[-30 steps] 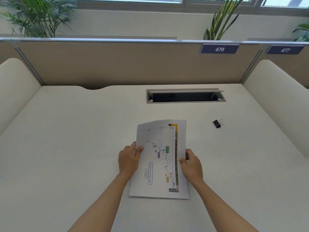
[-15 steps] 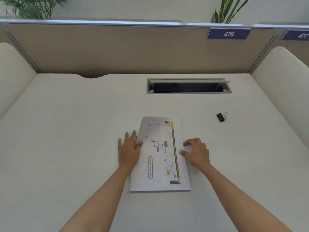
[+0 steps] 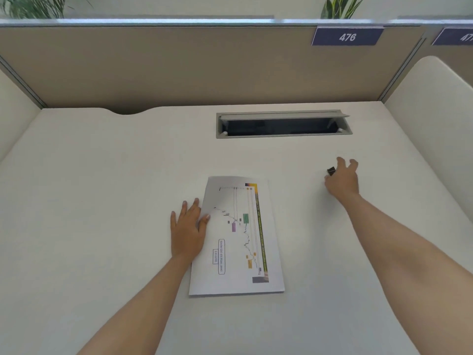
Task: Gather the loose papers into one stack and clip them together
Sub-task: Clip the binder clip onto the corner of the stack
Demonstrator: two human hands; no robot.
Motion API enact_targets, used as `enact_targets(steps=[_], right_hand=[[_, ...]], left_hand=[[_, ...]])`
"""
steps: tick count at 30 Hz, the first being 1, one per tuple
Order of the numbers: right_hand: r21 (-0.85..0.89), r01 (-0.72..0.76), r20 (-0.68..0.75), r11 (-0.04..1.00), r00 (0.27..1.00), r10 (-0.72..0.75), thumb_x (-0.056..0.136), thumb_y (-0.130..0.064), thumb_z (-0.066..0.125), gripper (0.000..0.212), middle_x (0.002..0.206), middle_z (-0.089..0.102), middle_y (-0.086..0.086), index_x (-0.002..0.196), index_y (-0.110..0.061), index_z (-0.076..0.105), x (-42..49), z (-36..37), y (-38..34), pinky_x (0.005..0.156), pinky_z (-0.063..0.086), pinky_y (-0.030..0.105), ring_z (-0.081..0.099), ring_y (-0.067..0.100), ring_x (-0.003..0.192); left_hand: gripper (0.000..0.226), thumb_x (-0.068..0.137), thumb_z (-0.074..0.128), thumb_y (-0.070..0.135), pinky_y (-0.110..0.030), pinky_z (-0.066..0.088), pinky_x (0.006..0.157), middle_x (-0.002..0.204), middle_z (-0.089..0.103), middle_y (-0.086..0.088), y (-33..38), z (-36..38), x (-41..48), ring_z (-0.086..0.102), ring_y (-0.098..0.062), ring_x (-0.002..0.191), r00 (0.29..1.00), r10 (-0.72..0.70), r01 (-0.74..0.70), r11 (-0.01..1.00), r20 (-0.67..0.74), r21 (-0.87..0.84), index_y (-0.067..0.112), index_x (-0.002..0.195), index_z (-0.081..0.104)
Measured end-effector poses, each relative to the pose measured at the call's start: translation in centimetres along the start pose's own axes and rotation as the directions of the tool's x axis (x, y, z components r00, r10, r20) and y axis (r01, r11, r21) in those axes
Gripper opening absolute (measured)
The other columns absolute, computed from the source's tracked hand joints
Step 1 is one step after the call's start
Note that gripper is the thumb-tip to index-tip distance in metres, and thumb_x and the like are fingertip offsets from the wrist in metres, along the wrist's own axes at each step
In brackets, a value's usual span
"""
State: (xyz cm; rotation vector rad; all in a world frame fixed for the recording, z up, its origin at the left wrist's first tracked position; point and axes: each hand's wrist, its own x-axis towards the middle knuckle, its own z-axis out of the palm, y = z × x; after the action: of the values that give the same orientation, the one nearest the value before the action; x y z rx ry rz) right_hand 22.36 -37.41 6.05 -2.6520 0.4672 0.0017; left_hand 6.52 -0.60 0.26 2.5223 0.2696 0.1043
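Note:
A stack of papers point(image 3: 238, 239) lies flat on the white desk point(image 3: 102, 201), its top sheet printed with a coloured chart. My left hand point(image 3: 188, 229) rests flat on the stack's left edge, fingers spread, thumb on the sheet. A small black binder clip point(image 3: 331, 171) sits on the desk to the right of and beyond the papers. My right hand point(image 3: 343, 178) is stretched out to the clip, fingers apart. The clip lies between its thumb and index finger, and no closed grip shows.
A recessed cable slot point(image 3: 282, 124) with its grey lid raised lies beyond the papers. A beige partition point(image 3: 179, 65) with a "476" label point(image 3: 347, 36) closes the back. Padded side panels point(image 3: 435, 103) flank the desk.
My right hand left the papers' right edge and reached right and forward to the binder clip. The papers, raised a second ago, now lie flat under my left hand.

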Motion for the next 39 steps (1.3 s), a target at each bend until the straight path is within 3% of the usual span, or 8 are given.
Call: enact_targets(steps=[6, 15, 19, 21, 27, 32, 36, 39], right_hand=[[-0.024, -0.145, -0.02, 0.989, 0.989, 0.144, 0.09, -0.014, 0.056, 0.035, 0.123, 0.051, 0.028, 0.118, 0.005, 0.046, 1.9, -0.6, 0.8, 0.086, 0.044, 0.043, 0.052, 0.046, 0.112], [0.16, -0.256, -0.037, 0.953, 0.964, 0.265, 0.091, -0.017, 0.056, 0.024, 0.111, 0.062, 0.026, 0.102, 0.002, 0.066, 2.7, -1.2, 0.5, 0.085, 0.049, 0.041, 0.059, 0.043, 0.103], [0.353, -0.39, 0.081, 0.851, 0.918, 0.387, 0.078, -0.02, 0.062, 0.015, 0.102, 0.069, 0.02, 0.077, -0.006, 0.063, 2.0, -1.1, -0.2, 0.071, 0.05, 0.033, 0.062, 0.032, 0.079], [0.427, -0.456, 0.17, 0.781, 0.889, 0.426, 0.074, -0.019, 0.065, 0.015, 0.096, 0.068, 0.016, 0.079, -0.005, 0.065, 1.6, -1.1, -0.4, 0.063, 0.045, 0.028, 0.057, 0.027, 0.068], [0.596, -0.555, 0.475, 0.58, 0.826, 0.303, 0.089, -0.011, 0.057, 0.008, 0.074, 0.057, 0.004, 0.081, -0.009, 0.057, -1.2, -0.8, -2.3, 0.034, 0.041, 0.014, 0.048, 0.015, 0.057], [0.553, -0.707, 0.731, 0.442, 0.666, 0.151, 0.095, -0.016, 0.053, 0.023, 0.077, 0.056, 0.015, 0.074, -0.007, 0.051, -5.8, -0.5, -4.6, 0.044, 0.053, 0.022, 0.055, 0.022, 0.067], [0.649, -0.591, 0.663, 0.479, 0.749, 0.026, 0.092, -0.008, 0.058, 0.011, 0.083, 0.057, 0.009, 0.082, -0.006, 0.054, -9.3, 1.1, -6.9, 0.074, 0.054, 0.025, 0.058, 0.018, 0.073], [0.639, -0.472, 0.617, 0.607, 0.786, -0.038, 0.083, -0.014, 0.071, 0.02, 0.091, 0.065, 0.014, 0.088, 0.002, 0.06, -11.9, 2.5, -8.2, 0.085, 0.054, 0.026, 0.066, 0.018, 0.08]], left_hand=[[0.05, 0.099, 0.041, 0.034, -0.041, 0.001, 0.12, 0.153, 0.032, 0.007, 0.1, -0.1, 0.1, 0.015, -0.015, 0.146, 1.0, 0.003, -0.003, 1.0, -0.007, 0.005, 0.019, 0.146, 0.032], [0.051, 0.098, 0.041, 0.036, -0.038, -0.002, 0.12, 0.153, 0.03, 0.011, 0.1, -0.1, 0.0, 0.012, -0.01, 0.146, 1.0, -0.015, 0.015, 0.999, -0.007, -0.029, 0.022, 0.146, 0.03], [0.05, 0.098, 0.041, 0.036, -0.037, -0.002, 0.12, 0.153, 0.03, 0.01, 0.1, 0.0, 0.0, 0.012, -0.01, 0.146, 1.0, -0.015, 0.014, 1.0, -0.013, -0.024, 0.023, 0.146, 0.031], [0.05, 0.098, 0.041, 0.035, -0.037, -0.002, 0.119, 0.153, 0.03, 0.01, 0.1, 0.0, 0.0, 0.013, -0.01, 0.146, 1.0, -0.014, 0.014, 1.0, -0.015, -0.021, 0.023, 0.146, 0.031], [0.05, 0.099, 0.04, 0.035, -0.037, -0.002, 0.119, 0.154, 0.03, 0.01, 0.2, -0.1, 0.0, 0.013, -0.011, 0.146, 1.0, -0.012, 0.012, 1.0, -0.015, -0.012, 0.023, 0.146, 0.032], [0.049, 0.099, 0.04, 0.035, -0.037, -0.003, 0.119, 0.154, 0.029, 0.011, 0.2, -0.2, -0.1, 0.012, -0.01, 0.146, 1.0, -0.016, 0.016, 1.0, -0.007, -0.023, 0.024, 0.146, 0.032], [0.048, 0.099, 0.04, 0.035, -0.037, -0.003, 0.119, 0.154, 0.03, 0.01, 0.2, -0.3, -0.2, 0.013, -0.011, 0.146, 1.0, -0.013, 0.013, 0.999, -0.005, -0.031, 0.023, 0.145, 0.034], [0.047, 0.099, 0.039, 0.036, -0.037, -0.004, 0.119, 0.154, 0.03, 0.01, 0.1, -0.3, -0.2, 0.012, -0.011, 0.146, 1.0, -0.006, 0.006, 0.999, 0.0, -0.032, 0.023, 0.144, 0.035]])
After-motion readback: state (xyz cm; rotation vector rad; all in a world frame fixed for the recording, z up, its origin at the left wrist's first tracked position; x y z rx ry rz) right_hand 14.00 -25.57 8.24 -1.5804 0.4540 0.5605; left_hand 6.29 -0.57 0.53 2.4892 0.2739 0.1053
